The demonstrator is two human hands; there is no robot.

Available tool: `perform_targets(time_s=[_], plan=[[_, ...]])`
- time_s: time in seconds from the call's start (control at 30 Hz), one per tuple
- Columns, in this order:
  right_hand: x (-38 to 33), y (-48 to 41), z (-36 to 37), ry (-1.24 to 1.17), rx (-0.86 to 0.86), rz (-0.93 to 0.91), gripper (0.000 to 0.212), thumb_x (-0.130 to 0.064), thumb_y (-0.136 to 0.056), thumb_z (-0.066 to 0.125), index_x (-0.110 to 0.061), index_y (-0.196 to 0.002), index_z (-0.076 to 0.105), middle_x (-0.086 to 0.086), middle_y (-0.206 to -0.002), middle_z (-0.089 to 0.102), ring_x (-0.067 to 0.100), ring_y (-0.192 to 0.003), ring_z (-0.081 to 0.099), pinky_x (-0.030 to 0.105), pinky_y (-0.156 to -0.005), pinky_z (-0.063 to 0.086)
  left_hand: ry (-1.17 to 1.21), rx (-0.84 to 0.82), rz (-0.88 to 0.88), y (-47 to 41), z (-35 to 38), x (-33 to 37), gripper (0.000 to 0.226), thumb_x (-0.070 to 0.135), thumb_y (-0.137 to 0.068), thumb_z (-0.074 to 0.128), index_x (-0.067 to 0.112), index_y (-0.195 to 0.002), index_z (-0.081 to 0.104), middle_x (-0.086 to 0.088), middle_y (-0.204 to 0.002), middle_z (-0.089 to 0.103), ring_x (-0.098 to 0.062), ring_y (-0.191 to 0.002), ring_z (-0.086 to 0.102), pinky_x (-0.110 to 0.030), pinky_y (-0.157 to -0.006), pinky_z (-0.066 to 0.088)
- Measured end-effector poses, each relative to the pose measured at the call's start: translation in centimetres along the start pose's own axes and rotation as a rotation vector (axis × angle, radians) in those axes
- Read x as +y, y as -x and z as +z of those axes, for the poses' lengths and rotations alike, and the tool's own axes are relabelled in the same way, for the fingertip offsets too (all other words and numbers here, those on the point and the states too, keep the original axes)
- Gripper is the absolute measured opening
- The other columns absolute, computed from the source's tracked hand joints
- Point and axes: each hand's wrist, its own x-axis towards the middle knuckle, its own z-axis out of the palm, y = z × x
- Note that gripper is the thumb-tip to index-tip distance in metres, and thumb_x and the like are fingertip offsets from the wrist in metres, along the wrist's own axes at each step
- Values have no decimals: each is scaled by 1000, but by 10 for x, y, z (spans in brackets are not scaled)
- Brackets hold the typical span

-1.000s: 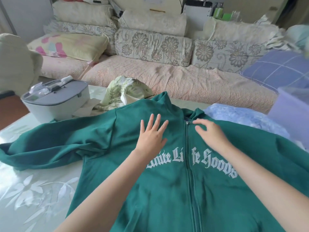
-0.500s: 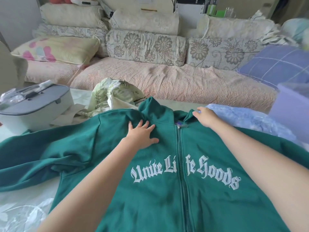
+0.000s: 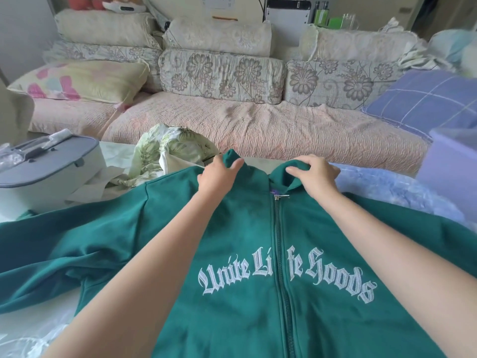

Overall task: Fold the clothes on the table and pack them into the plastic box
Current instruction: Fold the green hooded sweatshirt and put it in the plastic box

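A green zip-up hoodie [image 3: 258, 254] with white lettering lies front-up and spread across the table, its left sleeve stretched out to the left. My left hand [image 3: 218, 174] grips the left side of the hoodie's collar, thumb over the fabric. On the right side of the collar, my right hand [image 3: 316, 174] holds the fabric with curled fingers. A crumpled pale green floral garment [image 3: 170, 151] lies beyond the hoodie on the left. A light blue garment [image 3: 392, 187] lies to the right. The purple plastic box [image 3: 449, 166] stands at the right edge.
A white case with a grey lid [image 3: 49, 166] stands on the table at the left. The table top [image 3: 31, 332] shows a white floral pattern at the lower left. A sofa [image 3: 258, 125] with cushions runs along the far side.
Both hands slid up from the hoodie's chest to its collar and took hold of it. The view moved closer to the hoodie.
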Motion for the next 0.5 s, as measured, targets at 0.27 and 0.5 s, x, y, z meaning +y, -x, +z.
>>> perform_targets(time_s=[0.27, 0.5], plan=[[29, 58, -23, 204, -721, -207, 16, -36, -76, 76, -35, -91, 73, -17, -98, 63, 18, -113, 32, 30, -98, 24, -89, -29, -160, -4, 9, 6, 69, 70, -86, 40, 8, -110, 60, -11, -115, 61, -33, -117, 48, -40, -100, 36], [14, 36, -24, -212, -448, 65, 30, -41, -96, 49, -15, -98, 63, 0, -86, 69, 17, -62, 64, 30, -75, 45, 601, -75, 17, 19, 7, 8, 27, 32, -95, 54, 6, -91, 61, -8, -90, 65, -21, -84, 61, -32, -74, 47]])
